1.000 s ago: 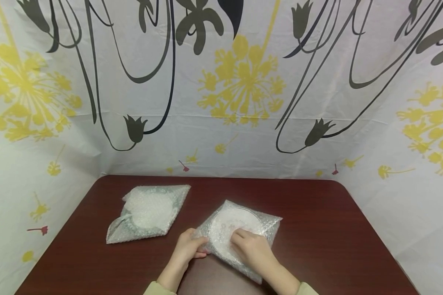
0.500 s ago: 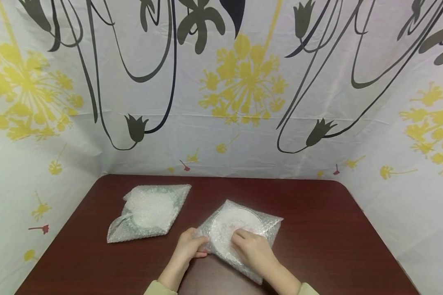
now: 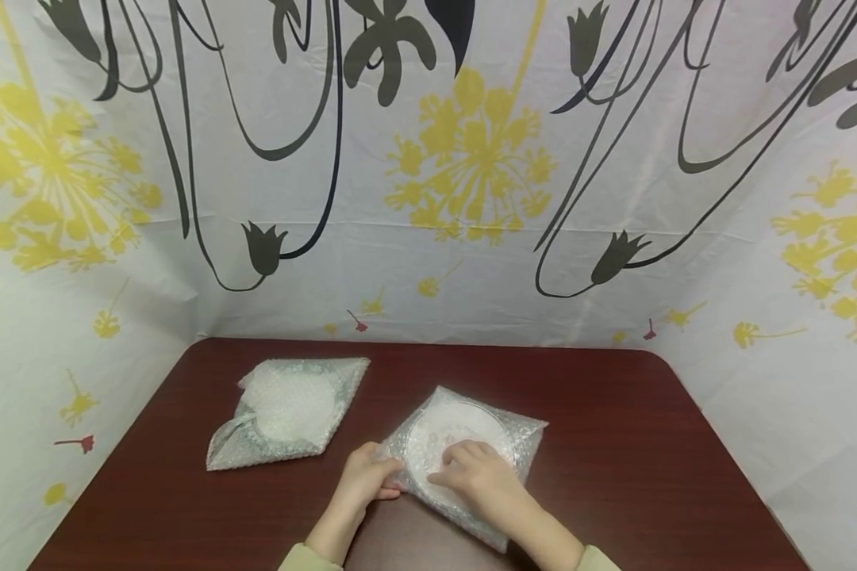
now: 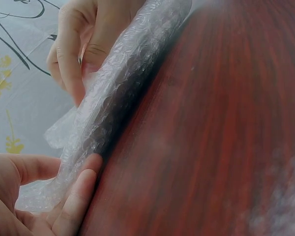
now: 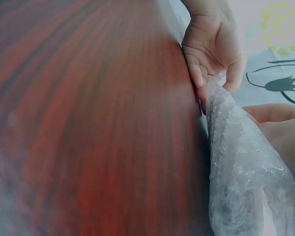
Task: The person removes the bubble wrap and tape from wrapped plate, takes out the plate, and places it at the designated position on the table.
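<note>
A round white, plate-like thing wrapped in bubble wrap point(image 3: 428, 444) lies flat near the middle of the table. My left hand point(image 3: 363, 477) pinches its left corner, thumb on top and fingers underneath; the left wrist view shows the bubble wrap point(image 4: 123, 73) between the thumb and fingers of the left hand point(image 4: 19, 196). Over the round face is my right hand point(image 3: 487, 480), thumb and fingers spread apart, fingertips at the wrap. Seen from the left wrist, fingers of the right hand point(image 4: 71, 54) point down at the wrap's upper side. Much of the package's right part is behind that hand.
Another bubble-wrapped package point(image 3: 293, 408) lies at the left of the dark red wooden table point(image 3: 614, 444), its near-left corner folded. A white cloth point(image 3: 471, 301) with flower prints hangs behind and at both sides of the table.
The right hand's thumb and fingers, together on the round face before, have now spread apart, the hand shifting slightly left. My left hand and both packages stay where they were.
</note>
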Available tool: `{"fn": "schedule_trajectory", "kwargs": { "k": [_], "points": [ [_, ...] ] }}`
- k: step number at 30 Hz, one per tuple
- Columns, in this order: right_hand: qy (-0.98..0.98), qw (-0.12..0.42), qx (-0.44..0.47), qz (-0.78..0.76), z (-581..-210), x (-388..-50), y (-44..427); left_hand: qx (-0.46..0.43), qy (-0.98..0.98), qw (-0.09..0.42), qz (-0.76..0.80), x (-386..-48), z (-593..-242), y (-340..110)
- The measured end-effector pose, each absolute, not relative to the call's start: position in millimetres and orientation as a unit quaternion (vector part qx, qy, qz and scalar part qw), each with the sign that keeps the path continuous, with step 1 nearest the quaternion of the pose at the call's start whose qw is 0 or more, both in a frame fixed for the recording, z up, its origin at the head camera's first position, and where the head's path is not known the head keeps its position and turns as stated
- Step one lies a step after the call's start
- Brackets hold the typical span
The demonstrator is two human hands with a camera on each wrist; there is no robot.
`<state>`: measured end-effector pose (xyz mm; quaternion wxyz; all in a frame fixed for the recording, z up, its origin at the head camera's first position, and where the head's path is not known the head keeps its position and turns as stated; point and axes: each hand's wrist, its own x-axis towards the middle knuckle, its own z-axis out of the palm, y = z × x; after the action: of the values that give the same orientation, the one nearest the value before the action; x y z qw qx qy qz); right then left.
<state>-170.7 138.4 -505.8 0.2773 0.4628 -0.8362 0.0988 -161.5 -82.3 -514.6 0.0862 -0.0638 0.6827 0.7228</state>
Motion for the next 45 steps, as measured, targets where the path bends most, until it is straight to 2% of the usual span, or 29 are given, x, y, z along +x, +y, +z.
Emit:
{"fn": "schedule_trajectory", "kwargs": {
  "k": [24,38,45],
  "points": [
    [-0.823,0.311,0.459,0.125,-510.3,-168.2,136.8,-0.07,0.685,0.087,0.72,-162.0,-514.1,-82.4],
    [-0.821,0.31,0.459,0.137,-509.2,-167.0,137.8,-0.069,0.686,0.083,0.72,-162.8,-515.8,-82.1],
    [-0.815,0.335,0.375,0.289,-482.4,-173.9,149.6,-0.08,0.69,0.072,0.716,-164.1,-518.1,-80.7]
  ]
}}
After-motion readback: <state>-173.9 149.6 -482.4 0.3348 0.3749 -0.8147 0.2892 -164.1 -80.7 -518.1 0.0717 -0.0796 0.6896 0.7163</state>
